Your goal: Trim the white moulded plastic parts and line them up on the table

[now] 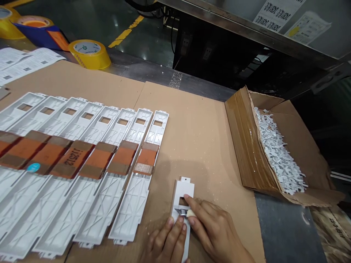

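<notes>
A narrow white plastic panel (185, 187) with a rectangular window lies on the cardboard sheet at the lower middle. My left hand (167, 241) presses its fingertips on the panel below the window. My right hand (216, 226) is at the panel's right side, its index fingertip at the window's edge. Between its index finger and thumb is a small tool with a pale handle and a metal tip (183, 212), lying across the panel just below the window. My left fingertips touch the area beside the metal tip.
Several white ribbed panels (131, 208) lie side by side at the left, with orange-brown blocks (119, 159) across them. An open cardboard box (238, 135) of small white parts (279, 153) stands at the right. Yellow tape (97, 54) and printed papers (30, 64) are at the back left.
</notes>
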{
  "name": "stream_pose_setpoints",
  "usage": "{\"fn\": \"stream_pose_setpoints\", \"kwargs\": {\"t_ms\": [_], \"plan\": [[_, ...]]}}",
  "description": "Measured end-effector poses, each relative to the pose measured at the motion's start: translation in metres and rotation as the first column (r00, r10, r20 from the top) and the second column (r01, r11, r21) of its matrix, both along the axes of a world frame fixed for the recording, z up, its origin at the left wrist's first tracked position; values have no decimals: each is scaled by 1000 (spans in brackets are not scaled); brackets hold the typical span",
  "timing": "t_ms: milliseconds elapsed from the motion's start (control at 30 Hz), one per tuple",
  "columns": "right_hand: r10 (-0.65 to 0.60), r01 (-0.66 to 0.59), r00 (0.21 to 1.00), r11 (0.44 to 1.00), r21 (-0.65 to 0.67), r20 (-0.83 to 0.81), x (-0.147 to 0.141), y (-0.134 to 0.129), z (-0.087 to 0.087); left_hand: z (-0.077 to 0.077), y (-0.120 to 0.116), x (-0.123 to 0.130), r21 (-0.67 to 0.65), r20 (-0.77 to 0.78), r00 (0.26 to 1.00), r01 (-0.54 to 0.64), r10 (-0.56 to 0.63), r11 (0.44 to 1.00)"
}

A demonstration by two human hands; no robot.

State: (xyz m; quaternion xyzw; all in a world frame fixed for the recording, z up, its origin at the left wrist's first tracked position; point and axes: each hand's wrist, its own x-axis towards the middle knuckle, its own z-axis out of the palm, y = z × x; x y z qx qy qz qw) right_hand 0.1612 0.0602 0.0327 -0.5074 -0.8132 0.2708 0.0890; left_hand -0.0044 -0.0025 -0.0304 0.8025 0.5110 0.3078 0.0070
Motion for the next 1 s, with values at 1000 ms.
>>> {"fn": "stream_pose_setpoints", "kwargs": {"t_ms": [1000], "plan": [[-170,-66,856,900,430,487,-4,19,26,7,5,10,-23,162,982,-91,93,996]]}}
